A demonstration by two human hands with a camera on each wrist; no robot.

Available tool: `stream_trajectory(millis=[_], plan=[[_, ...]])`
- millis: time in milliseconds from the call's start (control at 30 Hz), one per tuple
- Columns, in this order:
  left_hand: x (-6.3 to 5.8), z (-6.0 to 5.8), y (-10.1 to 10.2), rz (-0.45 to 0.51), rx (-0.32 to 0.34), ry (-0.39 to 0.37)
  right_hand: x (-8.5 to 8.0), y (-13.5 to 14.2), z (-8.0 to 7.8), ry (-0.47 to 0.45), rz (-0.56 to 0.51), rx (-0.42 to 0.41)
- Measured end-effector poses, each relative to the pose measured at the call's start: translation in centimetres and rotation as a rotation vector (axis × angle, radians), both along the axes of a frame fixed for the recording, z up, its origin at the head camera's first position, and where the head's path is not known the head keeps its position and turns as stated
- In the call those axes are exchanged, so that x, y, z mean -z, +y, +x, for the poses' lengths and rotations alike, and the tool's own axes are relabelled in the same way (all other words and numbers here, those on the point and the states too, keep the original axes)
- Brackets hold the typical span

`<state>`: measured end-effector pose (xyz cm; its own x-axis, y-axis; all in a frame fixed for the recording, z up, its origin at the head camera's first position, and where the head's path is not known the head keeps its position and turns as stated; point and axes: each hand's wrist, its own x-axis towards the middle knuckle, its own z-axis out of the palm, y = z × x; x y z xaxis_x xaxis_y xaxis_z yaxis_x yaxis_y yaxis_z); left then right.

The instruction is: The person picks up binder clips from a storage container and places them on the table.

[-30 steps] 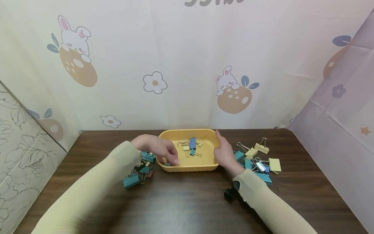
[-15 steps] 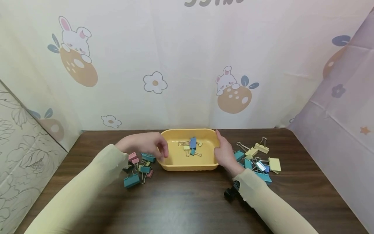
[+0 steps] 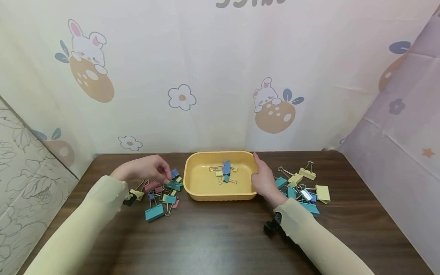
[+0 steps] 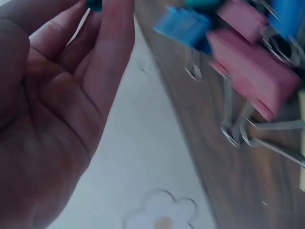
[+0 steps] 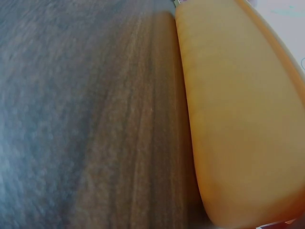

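Observation:
My left hand (image 3: pixel 148 168) hovers over the left pile of binder clips, thumb and fingertips together. A bit of a teal binder clip (image 4: pixel 94 5) shows between its fingers in the left wrist view; the rest is hidden. With my right hand (image 3: pixel 266 182) I grip the right end of a yellow plastic tray (image 3: pixel 220 197). Inside the tray lie several small clips, among them a blue clip (image 3: pixel 226 167) and a teal clip (image 3: pixel 226 178). Near my left fingers are a large teal clip (image 3: pixel 175 185) and a pink clip (image 4: pixel 255 71). In the right wrist view, only the tray's side wall (image 5: pixel 243 114) and the table appear.
A second pile of binder clips (image 3: pixel 292 193), mostly teal and yellow, lies right of the tray beside my right wrist. Another teal clip (image 3: pixel 154 212) sits at the left pile's front. The dark wooden table (image 3: pixel 220 236) ends at a patterned curtain (image 3: pixel 220 126) behind.
My left hand has left the tray's front left corner and moved left over the pile. The teal clip that showed in that corner is gone from the tray. My right hand keeps its place.

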<state>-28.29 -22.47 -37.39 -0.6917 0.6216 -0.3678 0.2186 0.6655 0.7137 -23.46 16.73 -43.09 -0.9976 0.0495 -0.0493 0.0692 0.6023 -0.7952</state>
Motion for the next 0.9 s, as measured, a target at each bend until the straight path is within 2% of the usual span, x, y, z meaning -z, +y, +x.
stream_trajectory(millis=[100,200,267,400,533,700,900], plan=[[0.9,-0.1,-1.1,0.003,-0.031,-0.023,0.0,0.0,0.0,-0.004,-0.002,-0.001],[1.5,-0.2,-1.6,0.001,-0.026,-0.019,0.0,0.0,0.0,-0.001,-0.002,0.001],[1.8,-0.3,-1.7,-0.003,-0.027,0.015,0.0,0.0,0.0,0.003,-0.005,0.002],[2.3,-0.4,-1.7,-0.010,-0.074,0.101,0.1,0.0,0.0,0.006,-0.008,-0.002],[2.6,-0.4,-1.6,0.003,-0.095,0.135,0.1,0.0,0.0,0.005,-0.007,-0.004],[2.7,-0.5,-1.7,-0.007,-0.089,0.164,0.2,0.0,0.0,0.000,0.007,-0.001],[1.9,-0.6,-1.9,-0.039,-0.066,0.237,0.2,0.0,-0.1,0.001,0.010,0.000]])
